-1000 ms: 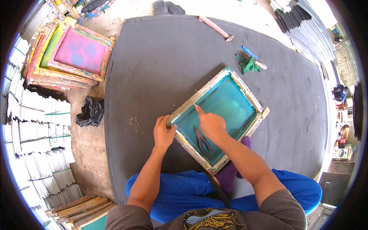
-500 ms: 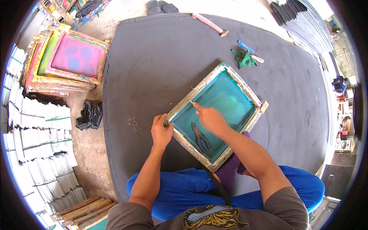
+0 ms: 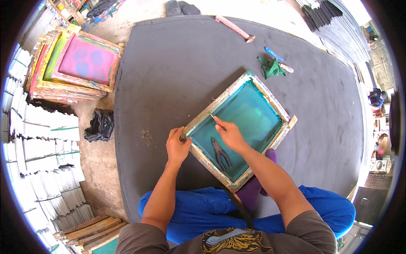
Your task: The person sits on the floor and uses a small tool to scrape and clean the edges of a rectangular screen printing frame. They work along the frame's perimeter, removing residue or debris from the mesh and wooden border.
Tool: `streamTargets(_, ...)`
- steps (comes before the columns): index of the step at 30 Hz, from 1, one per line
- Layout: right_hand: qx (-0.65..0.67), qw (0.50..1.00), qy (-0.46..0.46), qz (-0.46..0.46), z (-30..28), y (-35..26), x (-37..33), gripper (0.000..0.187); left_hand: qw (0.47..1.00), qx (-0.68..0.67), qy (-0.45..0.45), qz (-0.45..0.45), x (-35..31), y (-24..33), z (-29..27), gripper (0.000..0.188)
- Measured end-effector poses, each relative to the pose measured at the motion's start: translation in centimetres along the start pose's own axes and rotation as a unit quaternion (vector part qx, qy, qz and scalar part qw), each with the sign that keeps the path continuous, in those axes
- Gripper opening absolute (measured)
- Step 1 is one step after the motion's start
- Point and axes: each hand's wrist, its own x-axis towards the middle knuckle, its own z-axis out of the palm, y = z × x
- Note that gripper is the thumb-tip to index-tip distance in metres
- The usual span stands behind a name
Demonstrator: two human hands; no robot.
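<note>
A wooden screen-printing frame (image 3: pixel 264 89) with teal mesh stretched in it lies tilted across my crossed legs and the dark mat. My left hand (image 3: pixel 177 145) grips its left edge, fingers outside and thumb over the rim. In my right hand (image 3: pixel 230 134), fingers closed, is a thin tool (image 3: pixel 214 117) with a bright narrow tip; its exact kind is hard to make out. That tip meets the inner side of the frame's upper left rail. A pair of pliers (image 3: pixel 220 154) with dark handles rests on the mesh below my right hand.
A hammer (image 3: pixel 234 28) with a pink handle, a green cloth (image 3: pixel 272 67) and a blue slim tool (image 3: pixel 274 53) lie on the dark mat (image 3: pixel 169 63). Painted frames (image 3: pixel 89 63) are stacked left, near a black plastic bag (image 3: pixel 100 125) and white stacks (image 3: pixel 42 152). Small scraps (image 3: pixel 146 137) lie scattered.
My right hand has turned and shifted slightly down, so more of the thin tool shows. The left hand keeps its hold on the frame.
</note>
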Motion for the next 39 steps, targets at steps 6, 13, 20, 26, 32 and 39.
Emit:
streamTargets(6,0.142,0.926,-0.144,0.320,-2.7,-6.4,1.0,0.049,1.000,0.001,0.014,0.009,-0.6,-0.6,-0.9,0.050)
streamTargets(13,0.009,1.000,0.024,0.009,1.0,-1.0,-0.9,0.048,1.000,-0.013,-0.003,-0.003,-0.3,-0.1,-0.6,0.050)
streamTargets(20,-0.135,0.975,-0.102,0.142,-1.3,-5.2,1.1,0.046,1.000,-0.009,0.005,0.013,-0.4,-0.6,-0.7,0.050)
streamTargets(26,0.216,0.886,-0.186,0.366,-3.2,-4.2,3.6,0.051,1.000,-0.017,0.004,0.012,-0.3,-0.8,-0.7,0.050)
streamTargets(32,-0.014,0.973,-0.150,0.174,-4.1,-5.5,1.8,0.048,1.000,-0.027,-0.008,-0.012,-0.3,-0.7,-0.5,0.050)
streamTargets(39,-0.136,0.967,-0.125,0.178,-5.0,-7.1,0.7,0.043,1.000,0.018,0.005,0.003,-0.9,-0.7,-0.3,0.056)
